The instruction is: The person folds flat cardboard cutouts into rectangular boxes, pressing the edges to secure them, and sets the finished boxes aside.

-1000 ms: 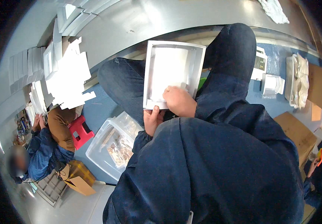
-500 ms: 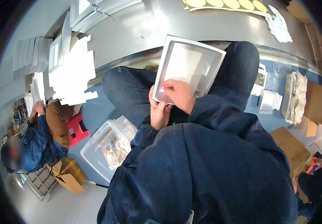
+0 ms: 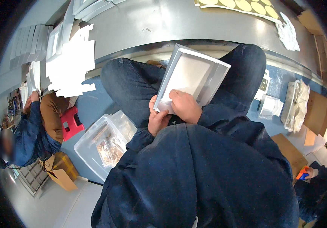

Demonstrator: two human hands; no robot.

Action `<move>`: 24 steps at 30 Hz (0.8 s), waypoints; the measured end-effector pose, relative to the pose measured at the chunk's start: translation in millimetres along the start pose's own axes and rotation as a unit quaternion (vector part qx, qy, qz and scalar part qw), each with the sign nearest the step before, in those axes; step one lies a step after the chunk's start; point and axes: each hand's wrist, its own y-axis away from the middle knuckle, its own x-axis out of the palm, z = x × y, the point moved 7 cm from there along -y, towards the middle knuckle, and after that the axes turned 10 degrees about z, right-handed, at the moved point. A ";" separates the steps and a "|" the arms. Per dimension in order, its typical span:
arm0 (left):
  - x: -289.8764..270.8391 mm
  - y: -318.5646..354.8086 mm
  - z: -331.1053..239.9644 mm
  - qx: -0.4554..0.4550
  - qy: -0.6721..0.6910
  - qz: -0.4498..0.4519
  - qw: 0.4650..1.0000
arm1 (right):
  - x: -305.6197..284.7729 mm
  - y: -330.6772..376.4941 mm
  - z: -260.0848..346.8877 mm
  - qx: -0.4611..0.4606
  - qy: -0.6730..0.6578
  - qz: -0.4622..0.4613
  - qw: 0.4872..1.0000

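A shallow, open white-grey box rests tilted over my lap, between my bent knees. Inside it a pale, flat lining covers the bottom. My left hand grips the box's near left corner, thumb toward the near edge and fingers along the outer side. Within the near end of the box is my right hand, its fingers curled and pressed together close to the near left inner corner. Whatever those fingers pinch is hidden.
A metal table spans the far side, bearing a sheet of round yellow stickers and crumpled white material. White flat sheets and a clear plastic bin are left. One person sits left; another's sleeve shows lower right.
The box has come slightly nearer and tilted more, with my left hand still on its corner. My right hand has shifted a little nearer inside it, and its fingers now point down more.
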 end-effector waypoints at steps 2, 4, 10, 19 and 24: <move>-0.9 0.5 1.0 -0.009 0.002 -0.013 1.000 | -1.1 0.4 3.9 -0.025 -0.018 0.004 1.000; -0.7 1.0 2.0 -0.003 0.004 -0.008 1.000 | 1.8 -1.9 2.4 -0.030 -0.018 0.011 0.999; 12.2 4.4 -4.5 -0.035 -0.008 -0.030 0.999 | 6.8 -5.7 -1.1 -0.005 0.045 0.034 0.998; -4.0 -0.3 -4.4 -0.014 -0.031 -0.046 0.998 | -1.6 2.0 11.7 0.049 0.153 -0.051 0.986; 4.5 -6.6 -7.1 0.013 -0.087 -0.070 0.994 | -3.6 8.9 16.1 0.061 0.223 -0.074 0.970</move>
